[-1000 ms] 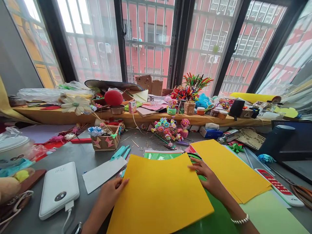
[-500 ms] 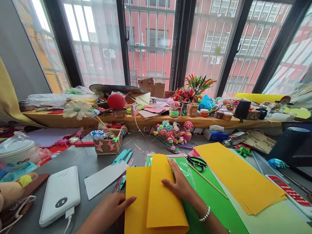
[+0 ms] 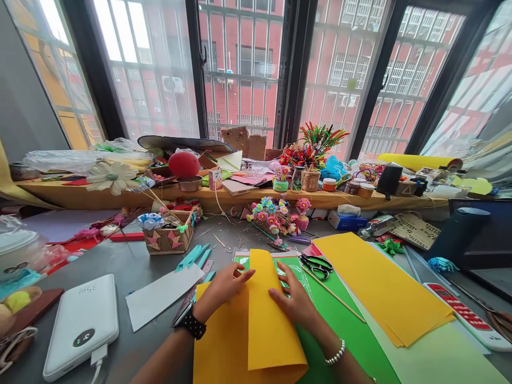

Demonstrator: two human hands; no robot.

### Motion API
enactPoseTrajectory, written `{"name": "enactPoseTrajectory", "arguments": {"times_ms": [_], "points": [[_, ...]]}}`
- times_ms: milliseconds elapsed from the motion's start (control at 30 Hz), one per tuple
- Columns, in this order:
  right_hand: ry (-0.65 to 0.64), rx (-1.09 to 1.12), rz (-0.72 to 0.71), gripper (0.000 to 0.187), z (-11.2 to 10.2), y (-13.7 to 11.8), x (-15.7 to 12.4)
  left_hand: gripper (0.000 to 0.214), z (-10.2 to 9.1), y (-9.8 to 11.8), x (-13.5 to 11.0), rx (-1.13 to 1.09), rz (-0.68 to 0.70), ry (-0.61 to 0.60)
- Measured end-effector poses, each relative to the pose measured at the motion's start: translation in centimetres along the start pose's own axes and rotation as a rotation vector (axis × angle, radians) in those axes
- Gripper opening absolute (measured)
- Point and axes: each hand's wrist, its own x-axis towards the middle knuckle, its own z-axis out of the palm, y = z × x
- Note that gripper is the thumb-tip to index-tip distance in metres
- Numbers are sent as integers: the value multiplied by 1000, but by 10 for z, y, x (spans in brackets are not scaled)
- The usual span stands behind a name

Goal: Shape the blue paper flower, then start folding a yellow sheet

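A sheet of golden-yellow paper (image 3: 270,325) lies in front of me, its right side folded over leftward into an upper flap with a rounded, uncreased fold at the near end. My right hand (image 3: 295,301) is at the fold's right side, thumb on top and fingers curved around the edge. My left hand (image 3: 226,288), with a dark watch on its wrist, hovers over the lower layer. Its fingers are apart, their tips at the flap's left edge; whether they press on it I cannot tell. Green sheets in a clear sleeve (image 3: 340,325) lie under the paper on the right.
More yellow sheets (image 3: 380,285) lie to the right, near black-handled scissors (image 3: 318,265) and a thin wooden stick (image 3: 336,296). On the left are a white power bank (image 3: 82,325) with its cable and a white paper strip (image 3: 164,296). A cardboard box (image 3: 168,237) and craft flowers (image 3: 274,213) stand behind.
My left hand has moved up and right from the paper's lower left edge to the flap's edge. My right fingers have curled more around the fold. The view has shifted slightly.
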Motion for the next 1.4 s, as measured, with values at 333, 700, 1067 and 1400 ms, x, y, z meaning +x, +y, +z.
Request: {"name": "enactPoseTrajectory", "arguments": {"times_ms": [333,700,1067,1400], "points": [[-116,271,125,89,5,-2,0,52,10,5,6,-561,-53,-320],[-186,440,287,54,-13,-28,-4,42,2,7,10,-518,8,-80],[-58,353,294,61,-15,-16,1,39,20,-5,-8,-660,-94,-522],[-162,352,312,58,-27,-25,-3,44,20,-1,-17,-688,-118,-478]]}}
